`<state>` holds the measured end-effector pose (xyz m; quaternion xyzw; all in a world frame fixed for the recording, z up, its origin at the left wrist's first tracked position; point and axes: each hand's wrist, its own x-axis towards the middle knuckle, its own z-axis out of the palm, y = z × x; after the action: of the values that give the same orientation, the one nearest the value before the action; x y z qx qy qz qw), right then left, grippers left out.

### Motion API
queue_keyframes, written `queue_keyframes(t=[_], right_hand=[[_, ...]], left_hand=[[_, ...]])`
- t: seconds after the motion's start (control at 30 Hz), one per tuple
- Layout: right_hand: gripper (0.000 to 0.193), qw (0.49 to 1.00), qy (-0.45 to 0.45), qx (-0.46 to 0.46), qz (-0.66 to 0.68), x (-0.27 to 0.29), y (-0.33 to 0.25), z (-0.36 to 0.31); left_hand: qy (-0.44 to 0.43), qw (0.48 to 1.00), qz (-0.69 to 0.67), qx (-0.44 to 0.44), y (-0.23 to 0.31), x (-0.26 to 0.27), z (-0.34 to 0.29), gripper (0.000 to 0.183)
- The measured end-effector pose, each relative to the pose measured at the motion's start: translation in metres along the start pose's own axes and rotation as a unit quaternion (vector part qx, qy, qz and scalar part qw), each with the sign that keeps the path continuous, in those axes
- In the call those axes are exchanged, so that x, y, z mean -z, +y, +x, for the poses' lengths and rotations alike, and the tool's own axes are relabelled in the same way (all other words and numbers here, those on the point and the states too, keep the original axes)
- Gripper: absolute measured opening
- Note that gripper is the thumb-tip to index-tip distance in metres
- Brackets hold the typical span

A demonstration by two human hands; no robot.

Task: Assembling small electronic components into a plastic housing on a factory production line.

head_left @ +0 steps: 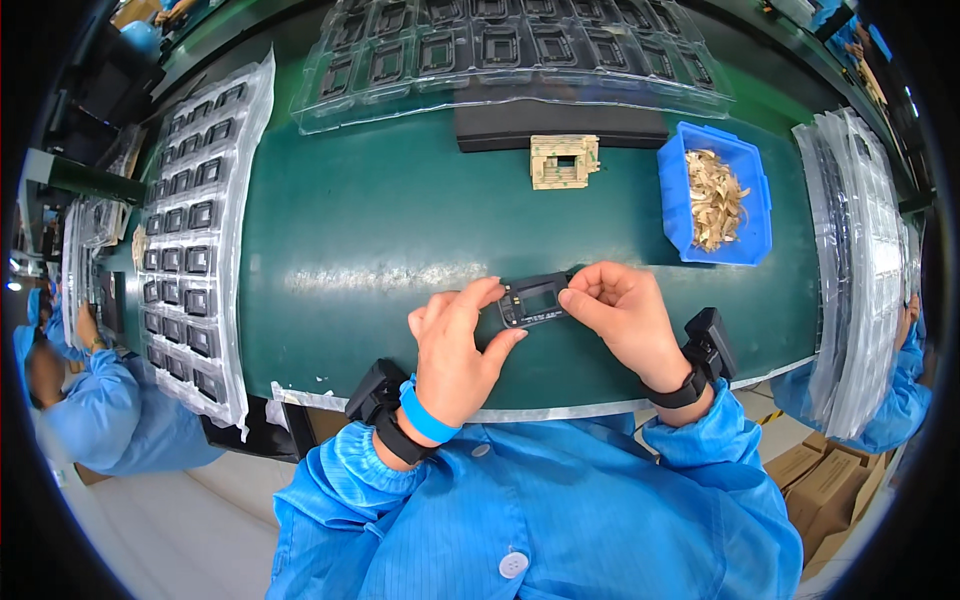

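A small black plastic frame (533,300) with a rectangular opening is held between my two hands, just above the green table. My left hand (455,340) grips its left end between thumb and fingers. At its right end, the thumb and forefinger of my right hand (622,308) pinch the upper corner, with the other fingers curled; whether anything thin is also in that pinch cannot be made out. Beyond the frame lies a cream-coloured stack of cut-out pieces (545,178) with a square hole in the middle.
A blue bin (768,215) of tan paper scraps stands at the right. Clear trays of black frames lie at the left (232,300) and far side (400,95). A dark flat box (500,128) sits behind the stack. Plastic trays (860,270) lean at the right edge. Co-workers in blue sit on both sides.
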<state>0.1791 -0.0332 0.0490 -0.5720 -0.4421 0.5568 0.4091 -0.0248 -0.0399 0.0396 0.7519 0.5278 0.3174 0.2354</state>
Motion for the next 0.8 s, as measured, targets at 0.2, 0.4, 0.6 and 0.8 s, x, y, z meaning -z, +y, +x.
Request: queue_keyframes(t=[0.2,0.4,0.6,0.8], right_hand=[[0.014,0.996,0.021,-0.015,-0.08,-0.004,-0.006,-0.003],[0.013,0.991,0.044,0.001,-0.123,-0.009,-0.008,-0.005],[0.012,0.988,0.064,0.014,-0.141,-0.012,-0.011,-0.01],[0.011,0.987,0.07,0.016,-0.142,-0.012,-0.009,-0.01]], left_hand=[[0.003,1.0,0.002,-0.01,0.0,0.001,-0.001,0.044],[0.003,0.999,0.028,-0.033,0.0,0.0,-0.001,0.025],[0.004,0.999,0.034,-0.042,0.0,0.0,-0.002,0.023],[0.004,0.998,0.035,-0.045,-0.001,-0.001,-0.002,0.021]])
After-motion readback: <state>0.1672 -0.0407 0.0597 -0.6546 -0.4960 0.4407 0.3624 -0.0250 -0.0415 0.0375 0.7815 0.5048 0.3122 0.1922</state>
